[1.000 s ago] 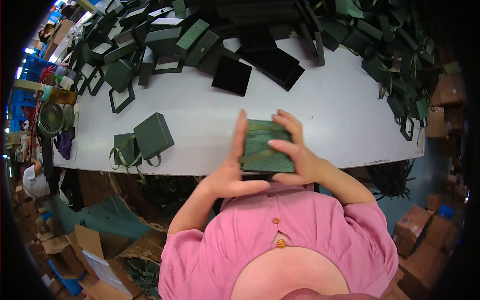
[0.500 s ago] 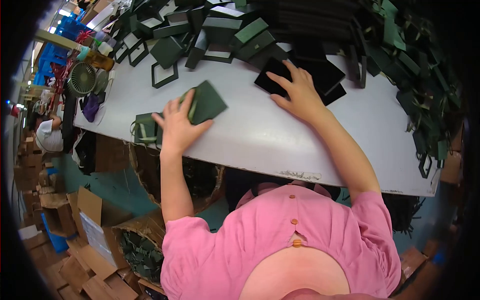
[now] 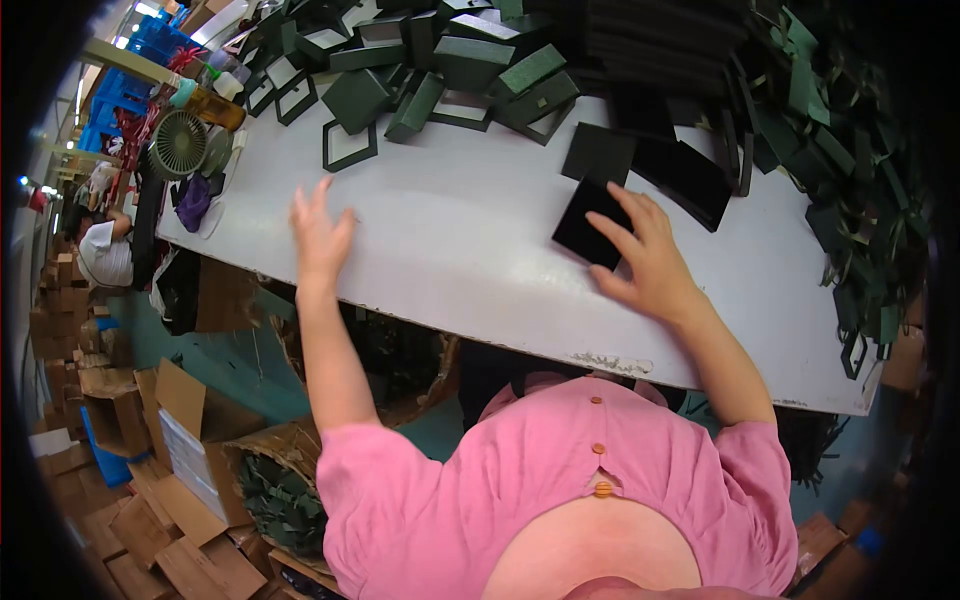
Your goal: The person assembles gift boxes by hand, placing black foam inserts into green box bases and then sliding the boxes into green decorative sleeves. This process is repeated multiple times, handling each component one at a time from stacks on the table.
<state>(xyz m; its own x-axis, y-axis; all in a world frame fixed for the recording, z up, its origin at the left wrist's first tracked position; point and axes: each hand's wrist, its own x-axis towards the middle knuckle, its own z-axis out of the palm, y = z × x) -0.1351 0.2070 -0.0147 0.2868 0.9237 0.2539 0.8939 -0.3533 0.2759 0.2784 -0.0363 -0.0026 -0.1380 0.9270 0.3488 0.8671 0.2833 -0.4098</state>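
My left hand point(image 3: 322, 240) hovers over the left part of the white table point(image 3: 430, 240), fingers spread and holding nothing. A black square panel point(image 3: 581, 222) lies under the fingers of my right hand point(image 3: 648, 250), with the thumb near its lower edge. Just behind it, a dark grey-green square piece point(image 3: 598, 152) rests on the tabletop. Another black panel point(image 3: 690, 180) lies to the right of that. An open dark frame point(image 3: 350, 146) with a pale inside sits beyond my left hand.
Dark green boxes point(image 3: 470, 62) crowd the table's back. More green pieces with ribbons point(image 3: 840, 150) heap up at the right. A small fan point(image 3: 180, 143) stands on the left. Below are cardboard cartons point(image 3: 190, 480) and a sack of green pieces point(image 3: 275, 500). Another person point(image 3: 105, 252) is at far left.
The green box pieces with ribbon under my left hand have left the tabletop, and that hand has moved left. My right hand has drawn a black panel nearer to me, uncovering a grey-green piece.
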